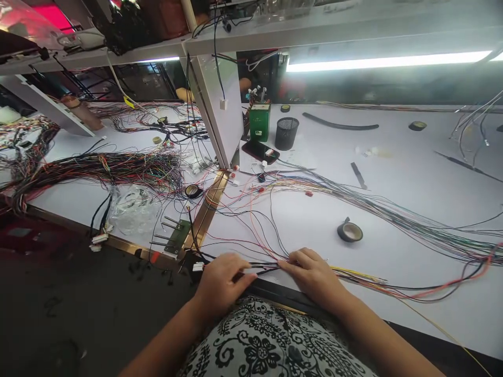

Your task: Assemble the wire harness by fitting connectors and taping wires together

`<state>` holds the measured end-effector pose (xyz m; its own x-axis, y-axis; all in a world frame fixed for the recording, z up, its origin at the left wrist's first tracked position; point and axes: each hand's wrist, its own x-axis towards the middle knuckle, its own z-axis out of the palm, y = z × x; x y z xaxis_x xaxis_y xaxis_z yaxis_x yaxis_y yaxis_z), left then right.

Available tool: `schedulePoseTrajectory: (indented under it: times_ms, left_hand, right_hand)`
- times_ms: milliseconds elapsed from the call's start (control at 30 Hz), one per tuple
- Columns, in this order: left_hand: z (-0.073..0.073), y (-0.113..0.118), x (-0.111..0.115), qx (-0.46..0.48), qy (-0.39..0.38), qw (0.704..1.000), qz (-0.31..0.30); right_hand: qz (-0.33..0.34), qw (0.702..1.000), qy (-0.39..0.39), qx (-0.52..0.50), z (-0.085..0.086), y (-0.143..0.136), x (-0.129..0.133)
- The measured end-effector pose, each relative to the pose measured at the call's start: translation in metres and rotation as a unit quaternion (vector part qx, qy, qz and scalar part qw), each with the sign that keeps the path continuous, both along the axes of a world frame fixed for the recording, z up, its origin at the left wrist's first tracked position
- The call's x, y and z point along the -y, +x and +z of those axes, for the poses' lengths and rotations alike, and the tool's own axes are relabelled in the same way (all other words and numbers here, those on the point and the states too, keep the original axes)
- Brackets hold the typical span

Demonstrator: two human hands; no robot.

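My left hand [225, 277] curls over a run of black wires [264, 264] at the table's front edge; its thumb and forefinger are slightly blurred and a gap shows between them. A white connector [198, 267] sticks out just left of this hand. To the right, my right hand [314, 273] is closed on the same wires, thumb and forefinger pinching them. Past its wrist the bundle goes on as yellow, red and black wires [359, 276]. A roll of black tape [349, 231] lies beyond the right hand.
A long wire bundle [396, 212] crosses the white table. Behind stand a green box [260, 123], a black mesh cup [286, 133] and a phone [260, 151]. On the left are a thick wire heap [102, 167], a plastic bag [133, 209] and a green pin board [178, 236].
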<state>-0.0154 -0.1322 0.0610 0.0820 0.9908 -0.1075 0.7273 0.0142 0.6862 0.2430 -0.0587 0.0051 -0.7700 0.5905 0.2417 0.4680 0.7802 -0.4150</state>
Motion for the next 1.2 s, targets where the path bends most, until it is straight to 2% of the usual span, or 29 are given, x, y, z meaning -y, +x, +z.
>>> schedulePoseTrajectory:
  times_ms: [67, 133, 267, 333, 467, 567, 700, 833, 933, 1033, 1200]
  left_hand:
    - [-0.008, 0.012, -0.005, -0.087, 0.098, 0.987, -0.094]
    - [-0.021, 0.021, -0.009, -0.143, 0.12, 0.97, -0.156]
    - [-0.04, 0.029, -0.017, -0.153, 0.136, 0.966, -0.156]
    - [-0.041, 0.035, -0.026, -0.126, 0.132, 0.969, -0.164]
    - [-0.031, 0.056, -0.042, -0.079, 0.099, 0.965, -0.228]
    - [-0.023, 0.058, -0.044, -0.095, 0.071, 0.969, -0.219]
    - [-0.016, 0.024, -0.041, -0.203, 0.048, 0.972, -0.106]
    - [-0.014, -0.027, -0.044, -0.306, 0.013, 0.952, 0.012]
    - [-0.016, -0.057, -0.048, -0.342, -0.021, 0.937, 0.065]
    - [-0.018, -0.079, -0.049, -0.353, 0.002, 0.934, 0.057]
    - [-0.013, -0.113, -0.044, -0.319, 0.027, 0.946, -0.05]
  right_hand:
    - [0.007, 1.0, 0.01, 0.012, 0.002, 0.001, 0.001]
    - [0.004, 0.999, 0.026, 0.02, 0.002, 0.006, 0.005]
    - [-0.061, 0.998, 0.027, 0.021, 0.0, 0.029, 0.017]
    - [-0.086, 0.996, 0.011, 0.015, -0.002, 0.045, 0.022]
    - [-0.101, 0.995, 0.012, -0.009, -0.006, 0.071, 0.021]
    - [-0.105, 0.994, 0.022, -0.019, -0.01, 0.079, 0.016]
    - [-0.102, 0.994, 0.01, -0.028, -0.015, 0.081, 0.012]
    - [-0.109, 0.993, 0.018, -0.034, -0.017, 0.081, 0.011]
    - [-0.11, 0.992, 0.034, -0.045, -0.017, 0.08, 0.01]
    - [-0.105, 0.993, 0.039, -0.041, -0.018, 0.08, 0.01]
    - [-0.11, 0.992, 0.04, -0.036, -0.024, 0.083, 0.012]
